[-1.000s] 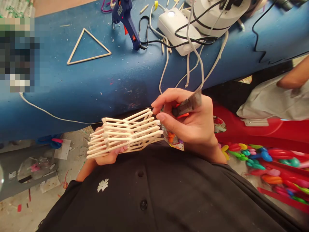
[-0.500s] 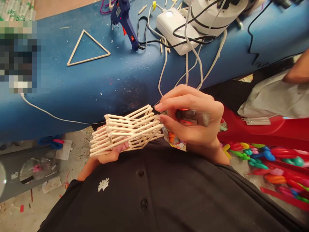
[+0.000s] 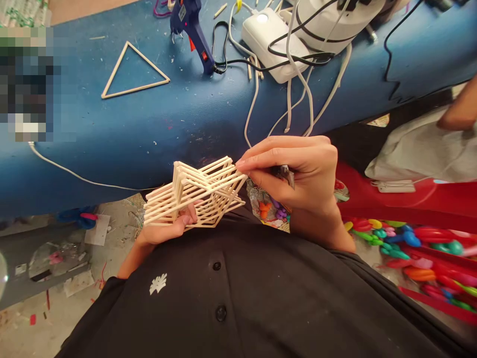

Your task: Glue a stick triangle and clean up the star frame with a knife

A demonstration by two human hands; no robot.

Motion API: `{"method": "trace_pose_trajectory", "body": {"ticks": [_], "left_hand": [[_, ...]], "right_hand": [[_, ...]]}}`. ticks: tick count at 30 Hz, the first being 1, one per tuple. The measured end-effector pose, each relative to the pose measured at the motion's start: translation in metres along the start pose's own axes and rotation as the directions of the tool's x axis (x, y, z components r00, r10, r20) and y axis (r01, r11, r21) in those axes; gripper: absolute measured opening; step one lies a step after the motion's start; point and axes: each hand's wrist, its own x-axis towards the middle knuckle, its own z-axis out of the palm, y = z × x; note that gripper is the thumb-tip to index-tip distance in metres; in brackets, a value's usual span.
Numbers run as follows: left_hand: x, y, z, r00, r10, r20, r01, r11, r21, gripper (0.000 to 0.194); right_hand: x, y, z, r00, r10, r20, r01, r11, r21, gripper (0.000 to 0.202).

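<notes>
A lattice frame of pale wooden sticks (image 3: 208, 186), stacked in crossing star-like layers, is held up before my chest. My left hand (image 3: 167, 228) grips its left end from below, thumb inside the sticks and the other fingers mostly hidden behind them. At the frame's right upper corner, my right hand (image 3: 294, 174) pinches with thumb and forefinger; whether it holds a separate piece there cannot be made out. On the blue table lies a triangle of sticks (image 3: 136, 93). Beyond the frame stands a dark blue glue gun (image 3: 196, 37) with a red trigger.
A white adapter box (image 3: 274, 44) and tangled cables lie at the back of the blue table (image 3: 179, 119). Loose sticks (image 3: 249, 68) are beside the box. To the right are colourful balloons (image 3: 421, 243) and another person's arm (image 3: 460, 109). A thin white cable (image 3: 82, 175) hangs at left.
The stick frame has tipped, so its star-shaped layers show more from above. My right hand has closed its pinch against the frame's corner; before, thumb and forefinger were slightly apart.
</notes>
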Motion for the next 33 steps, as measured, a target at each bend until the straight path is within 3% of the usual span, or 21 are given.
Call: {"method": "trace_pose_trajectory", "body": {"ticks": [7, 11, 15, 20, 24, 26, 29, 33], "left_hand": [[0.001, 0.011, -0.005, 0.998, 0.054, -0.03, -0.051, 0.994, 0.102, 0.016], [0.007, 0.024, -0.008, 0.995, 0.089, -0.054, -0.078, 0.982, 0.171, 0.012], [0.014, 0.028, -0.008, 0.998, 0.027, -0.057, -0.025, 0.999, 0.035, 0.015], [0.018, 0.022, -0.009, 0.997, -0.047, -0.064, 0.038, 0.989, -0.144, 0.023], [0.021, 0.019, -0.018, 0.995, -0.099, -0.03, 0.092, 0.978, -0.185, 0.03], [0.024, 0.019, -0.023, 0.994, -0.105, -0.002, 0.103, 0.976, -0.19, 0.029], [0.029, 0.019, -0.029, 0.993, -0.096, 0.071, 0.107, 0.978, -0.181, 0.029], [0.032, 0.018, -0.029, 0.994, -0.043, 0.105, 0.065, 0.974, -0.217, 0.033]], "right_hand": [[-0.001, 0.001, 0.001, 0.996, 0.083, 0.015, -0.082, 0.993, -0.085, 0.018], [0.004, 0.005, -0.007, 0.986, 0.08, 0.144, -0.063, 0.991, -0.12, 0.017], [0.006, 0.012, -0.013, 0.953, 0.07, 0.295, -0.022, 0.986, -0.164, 0.017], [0.005, 0.026, -0.015, 0.922, -0.001, 0.387, 0.132, 0.94, -0.314, 0.023], [0.011, 0.043, -0.018, 0.835, -0.137, 0.532, 0.335, 0.895, -0.295, 0.022], [0.015, 0.05, -0.019, 0.81, -0.213, 0.546, 0.395, 0.887, -0.239, 0.02], [0.017, 0.056, -0.018, 0.808, -0.232, 0.542, 0.403, 0.888, -0.22, 0.02], [0.012, 0.058, -0.014, 0.863, -0.267, 0.428, 0.382, 0.9, -0.209, 0.019]]}}
